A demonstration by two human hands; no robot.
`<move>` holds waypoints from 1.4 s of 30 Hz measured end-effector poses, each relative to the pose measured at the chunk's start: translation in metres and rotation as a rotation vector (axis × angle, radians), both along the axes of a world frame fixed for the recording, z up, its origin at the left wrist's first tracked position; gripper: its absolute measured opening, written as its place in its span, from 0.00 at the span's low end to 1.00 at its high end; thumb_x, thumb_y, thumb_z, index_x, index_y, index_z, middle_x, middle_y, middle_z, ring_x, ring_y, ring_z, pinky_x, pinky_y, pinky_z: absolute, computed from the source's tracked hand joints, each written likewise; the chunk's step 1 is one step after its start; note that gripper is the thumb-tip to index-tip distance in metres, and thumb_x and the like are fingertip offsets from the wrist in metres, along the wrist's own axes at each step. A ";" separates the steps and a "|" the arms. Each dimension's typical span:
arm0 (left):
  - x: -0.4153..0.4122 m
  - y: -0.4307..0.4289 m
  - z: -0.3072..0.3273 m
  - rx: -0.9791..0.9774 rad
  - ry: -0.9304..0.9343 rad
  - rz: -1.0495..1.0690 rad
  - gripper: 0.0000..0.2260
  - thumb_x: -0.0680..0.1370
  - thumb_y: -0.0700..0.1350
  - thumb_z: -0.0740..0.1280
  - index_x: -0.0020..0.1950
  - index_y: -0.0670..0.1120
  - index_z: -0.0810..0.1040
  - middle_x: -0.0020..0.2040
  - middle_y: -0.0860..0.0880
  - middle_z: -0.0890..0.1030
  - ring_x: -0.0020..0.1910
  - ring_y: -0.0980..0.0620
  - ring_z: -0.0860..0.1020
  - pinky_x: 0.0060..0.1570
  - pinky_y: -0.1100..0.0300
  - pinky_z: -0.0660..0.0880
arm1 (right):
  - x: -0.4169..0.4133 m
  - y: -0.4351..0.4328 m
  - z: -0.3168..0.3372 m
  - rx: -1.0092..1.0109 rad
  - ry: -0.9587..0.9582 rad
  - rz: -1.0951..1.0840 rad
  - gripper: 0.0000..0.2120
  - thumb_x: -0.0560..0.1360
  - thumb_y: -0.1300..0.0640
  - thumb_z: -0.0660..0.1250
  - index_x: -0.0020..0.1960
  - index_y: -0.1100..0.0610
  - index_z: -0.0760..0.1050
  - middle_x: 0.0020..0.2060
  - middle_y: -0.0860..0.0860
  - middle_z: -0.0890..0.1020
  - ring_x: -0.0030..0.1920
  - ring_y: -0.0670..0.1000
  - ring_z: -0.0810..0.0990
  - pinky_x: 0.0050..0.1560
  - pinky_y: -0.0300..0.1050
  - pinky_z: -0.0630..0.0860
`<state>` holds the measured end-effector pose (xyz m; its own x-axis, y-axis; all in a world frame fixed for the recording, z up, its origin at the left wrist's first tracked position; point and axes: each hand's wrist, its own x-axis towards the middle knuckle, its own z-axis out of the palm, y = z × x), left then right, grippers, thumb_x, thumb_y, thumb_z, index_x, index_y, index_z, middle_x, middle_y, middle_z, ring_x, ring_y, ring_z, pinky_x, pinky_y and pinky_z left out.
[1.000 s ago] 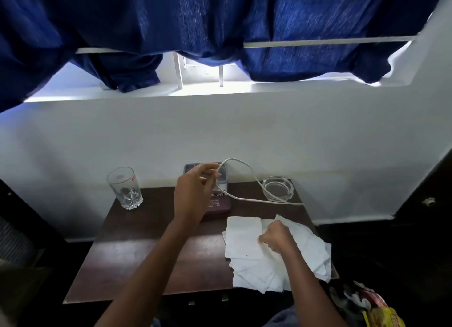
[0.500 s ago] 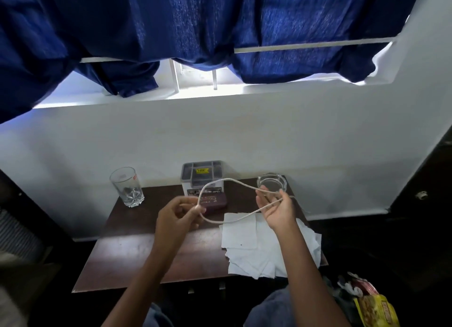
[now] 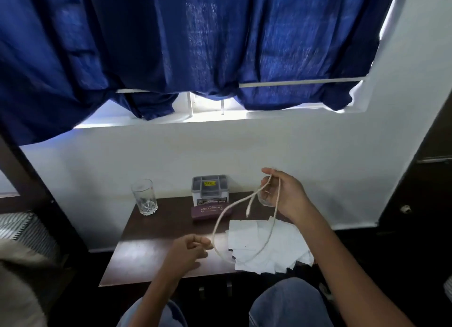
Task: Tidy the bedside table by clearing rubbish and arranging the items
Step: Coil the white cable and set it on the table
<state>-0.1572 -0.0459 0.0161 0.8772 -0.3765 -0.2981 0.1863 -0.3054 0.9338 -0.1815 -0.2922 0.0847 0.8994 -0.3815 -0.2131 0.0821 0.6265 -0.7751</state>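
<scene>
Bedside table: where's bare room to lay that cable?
The bare wood of the table in front of the glass, left of the papers, is free. The right side is crowded: papers cover the front, the grey box and maroon case fill the back.

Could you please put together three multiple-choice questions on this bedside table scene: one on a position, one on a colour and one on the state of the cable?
1. Where does the glass stand on the table?
A. back left corner
B. middle of the front edge
C. front right corner

2. What colour is the curtain?
A. red
B. blue
C. green

3. How is the white cable right now?
A. coiled flat on the table
B. held up in a loop by both hands
C. hanging from the window ledge

Answers:
1 A: the glass stands at the far left, near the wall.
2 B: the cloth over the window is deep blue.
3 B: the right hand grips it high and the left hand pinches it lower down.
</scene>
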 end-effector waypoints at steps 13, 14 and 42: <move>-0.041 0.021 0.044 -0.189 -0.227 0.142 0.10 0.77 0.41 0.66 0.57 0.49 0.75 0.49 0.51 0.79 0.46 0.54 0.76 0.47 0.58 0.72 | -0.056 0.063 0.064 -0.672 0.059 0.373 0.17 0.75 0.62 0.55 0.40 0.65 0.81 0.17 0.50 0.61 0.20 0.49 0.59 0.25 0.38 0.57; -0.047 0.021 0.042 -0.157 -0.181 0.085 0.07 0.77 0.44 0.66 0.55 0.50 0.76 0.50 0.50 0.79 0.47 0.53 0.77 0.46 0.58 0.72 | -0.059 0.068 0.063 -0.662 0.056 0.375 0.17 0.75 0.62 0.54 0.39 0.65 0.81 0.17 0.50 0.60 0.20 0.48 0.58 0.26 0.39 0.56; -0.056 0.074 -0.007 -1.682 0.572 0.246 0.30 0.56 0.26 0.77 0.55 0.40 0.76 0.62 0.43 0.79 0.59 0.47 0.80 0.53 0.51 0.79 | -0.087 0.088 -0.003 -1.084 0.293 0.425 0.07 0.66 0.73 0.72 0.37 0.65 0.75 0.28 0.53 0.77 0.22 0.45 0.73 0.25 0.35 0.70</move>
<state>-0.2130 0.0282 0.0095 0.8900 -0.4550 -0.0278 0.4550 0.8905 -0.0087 -0.2685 -0.2038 0.0813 0.9679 -0.1732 -0.1822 -0.2406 -0.4290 -0.8707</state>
